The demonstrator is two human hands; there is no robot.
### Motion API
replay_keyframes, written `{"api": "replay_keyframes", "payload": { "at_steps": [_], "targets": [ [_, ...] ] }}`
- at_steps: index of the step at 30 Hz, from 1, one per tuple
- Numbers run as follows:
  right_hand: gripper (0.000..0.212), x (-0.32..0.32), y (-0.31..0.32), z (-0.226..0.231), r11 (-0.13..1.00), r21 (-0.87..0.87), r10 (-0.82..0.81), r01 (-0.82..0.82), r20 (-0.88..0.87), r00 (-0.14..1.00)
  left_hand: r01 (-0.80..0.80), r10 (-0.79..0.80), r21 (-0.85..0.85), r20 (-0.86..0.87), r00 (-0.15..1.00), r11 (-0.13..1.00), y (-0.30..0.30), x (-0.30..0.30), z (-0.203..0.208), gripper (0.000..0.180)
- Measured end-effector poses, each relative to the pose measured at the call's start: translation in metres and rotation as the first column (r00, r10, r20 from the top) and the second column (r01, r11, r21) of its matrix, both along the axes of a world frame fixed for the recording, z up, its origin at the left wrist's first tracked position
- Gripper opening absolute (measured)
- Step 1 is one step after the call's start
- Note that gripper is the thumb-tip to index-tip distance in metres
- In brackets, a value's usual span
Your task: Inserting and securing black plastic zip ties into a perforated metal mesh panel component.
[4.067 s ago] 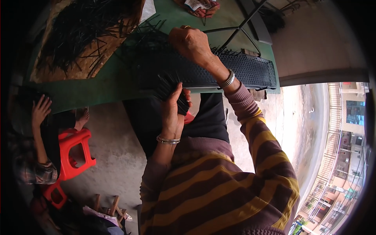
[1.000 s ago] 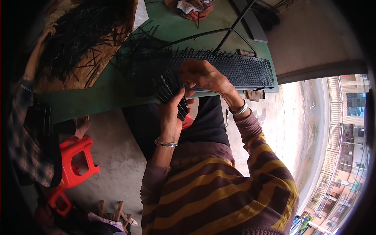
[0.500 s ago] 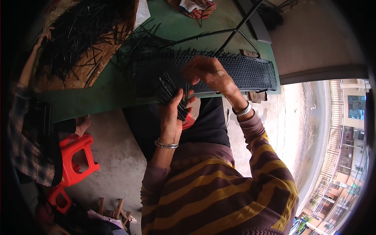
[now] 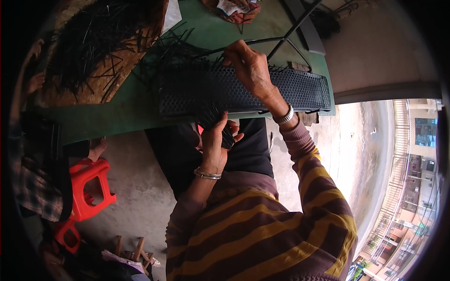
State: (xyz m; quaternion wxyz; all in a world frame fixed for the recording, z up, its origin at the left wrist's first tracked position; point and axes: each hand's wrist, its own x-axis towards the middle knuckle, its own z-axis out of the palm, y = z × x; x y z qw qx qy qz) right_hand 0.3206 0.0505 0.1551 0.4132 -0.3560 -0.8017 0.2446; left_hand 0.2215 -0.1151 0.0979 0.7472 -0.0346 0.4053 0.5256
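A bundle of thin black strips (image 4: 208, 115) is gripped in my left hand (image 4: 215, 145), just off the near edge of the table. The black honeycomb-patterned panel (image 4: 295, 89) lies lengthwise along that edge. Over its far side reaches my right hand (image 4: 253, 72), fingers pinched together. What the pinch holds, if anything, is too small to make out. Thin black pieces stick out along the panel's far edge, partly hidden behind my right hand.
At the left a large heap of black strips (image 4: 93, 51) covers a wooden board (image 4: 110, 89) on the green table (image 4: 108, 122). Black metal rods (image 4: 287, 35) cross above the panel. A co-worker's hand (image 4: 35, 82) is at the far left, above a red stool (image 4: 89, 187).
My right hand has moved away from the bundle, up to the panel's far edge. My left hand has drawn slightly nearer to me and right, still gripping the strips.
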Motion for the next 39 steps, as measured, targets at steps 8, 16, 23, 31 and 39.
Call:
{"api": "replay_keyframes", "payload": {
  "at_steps": [8,16,23,31,39],
  "targets": [
    [0.007,0.005,0.006,0.002,0.996,0.001,0.092,-0.092,0.067,0.994,-0.081,0.081,0.008,0.015,0.997,0.997,-0.003,0.004,0.010,0.021],
    [0.008,0.008,0.020,-0.018,0.987,0.032,0.151,-0.158,0.164,0.975,-0.069,0.068,0.038,0.007,0.998,0.997,-0.003,0.003,0.008,0.026],
    [0.008,0.000,0.015,-0.010,0.971,0.212,0.044,-0.112,0.300,0.953,-0.117,0.123,0.121,-0.037,0.992,0.986,0.002,0.004,0.008,0.018],
    [0.010,-0.009,0.024,-0.016,0.985,0.172,-0.065,-0.016,0.454,0.889,0.030,-0.033,0.128,0.026,0.999,0.991,0.002,-0.003,0.013,0.020],
    [0.023,0.007,-0.016,0.004,0.994,-0.113,0.021,0.001,0.193,0.981,-0.157,0.162,0.120,-0.032,0.986,0.980,0.002,-0.001,0.019,0.016]
  ]
}}
